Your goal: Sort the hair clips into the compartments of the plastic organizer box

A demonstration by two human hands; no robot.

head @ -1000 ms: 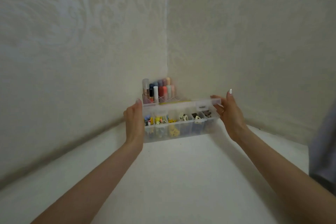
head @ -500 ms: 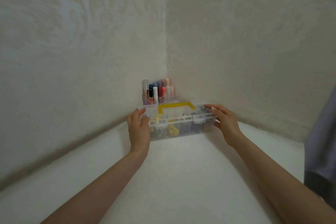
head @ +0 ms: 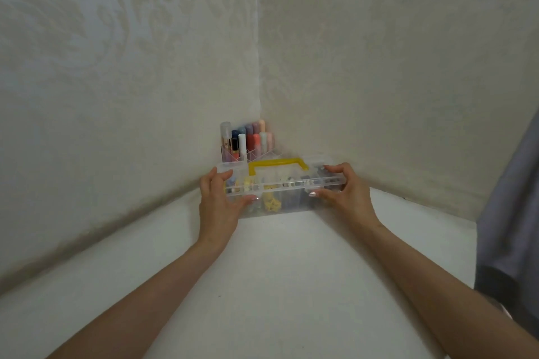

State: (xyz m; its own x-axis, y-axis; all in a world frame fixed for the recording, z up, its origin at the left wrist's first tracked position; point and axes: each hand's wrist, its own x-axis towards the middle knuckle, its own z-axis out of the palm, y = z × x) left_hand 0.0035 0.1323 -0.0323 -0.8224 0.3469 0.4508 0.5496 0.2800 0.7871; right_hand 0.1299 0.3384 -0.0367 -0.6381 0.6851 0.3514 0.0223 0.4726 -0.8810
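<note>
Left fingers (head: pixel 224 176): curling over the top left end of the plastic organizer box (head: pixel 294 202); the thumb is pressing on its front wall, so the left hand (head: pixel 217 207) is gripping that end.
Right fingers (head: pixel 335 168): curling over the top right end of the same box; the thumb is pressing on the front edge, so the right hand (head: pixel 348 199) is gripping that end.
Between the fingers: the box is sitting on the white surface (head: pixel 277 271), spanning from one hand to the other.
Lid (head: pixel 316 161): lying down flat over the compartments, under both sets of fingertips; the yellow handle (head: pixel 277 165) is lying on top, midway between the hands.
Hair clips (head: pixel 269 203): showing through the clear front wall, between the two thumbs; which compartment each is in cannot be told.
Beyond the left fingertips: a cosmetics holder (head: pixel 248 141) of upright tubes is standing in the corner of the wallpapered walls (head: pixel 116 67), just behind the box.
Outside the right forearm: grey fabric (head: pixel 513 213) is hanging at the frame edge.
</note>
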